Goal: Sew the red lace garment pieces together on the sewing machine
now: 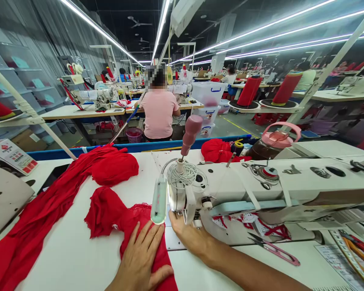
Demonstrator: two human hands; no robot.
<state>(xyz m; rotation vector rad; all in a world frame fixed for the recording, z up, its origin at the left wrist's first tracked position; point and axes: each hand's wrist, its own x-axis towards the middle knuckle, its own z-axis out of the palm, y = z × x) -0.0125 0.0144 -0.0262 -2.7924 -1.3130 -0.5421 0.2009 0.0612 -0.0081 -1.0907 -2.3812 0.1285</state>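
Observation:
My left hand (144, 254) lies flat with fingers spread on a piece of red fabric (127, 218), pressing it to the white sewing table. One end of this fabric is bunched up to the left, and a gathered edge runs along its top. My right hand (189, 236) reaches under the head of the white sewing machine (224, 190), close to the needle area. The machine head hides its fingertips, so what they touch cannot be seen. A lit lamp (159, 200) hangs just above my left fingertips.
A long heap of red cloth (63, 194) stretches along the left. Pink-handled thread snips (276, 250) lie at right beside the machine. A pink-handled tool (190, 135) stands on the machine head. Behind are a pink-lidded jug (273, 139), red thread cones (247, 92) and a seated person (160, 109).

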